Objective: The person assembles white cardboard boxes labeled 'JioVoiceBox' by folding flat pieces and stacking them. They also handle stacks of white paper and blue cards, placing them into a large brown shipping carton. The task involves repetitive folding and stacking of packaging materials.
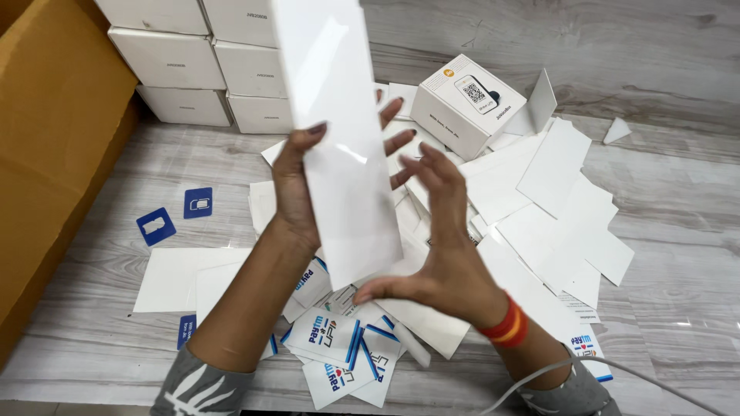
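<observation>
Left hand clamps one long white card sleeve, upright above the desk | right hand open, fingers spread against its lower edge | five stacked white boxes, perhaps more out of frame | one printed box | two blue cards

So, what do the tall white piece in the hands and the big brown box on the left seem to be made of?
The tall white piece, held between the left hand and the right hand, looks like glossy coated card: it stays flat and shows a soft glare. It may be thin plastic instead. The brown box looks like matte corrugated cardboard, with a dull tan face and a folded edge.
</observation>
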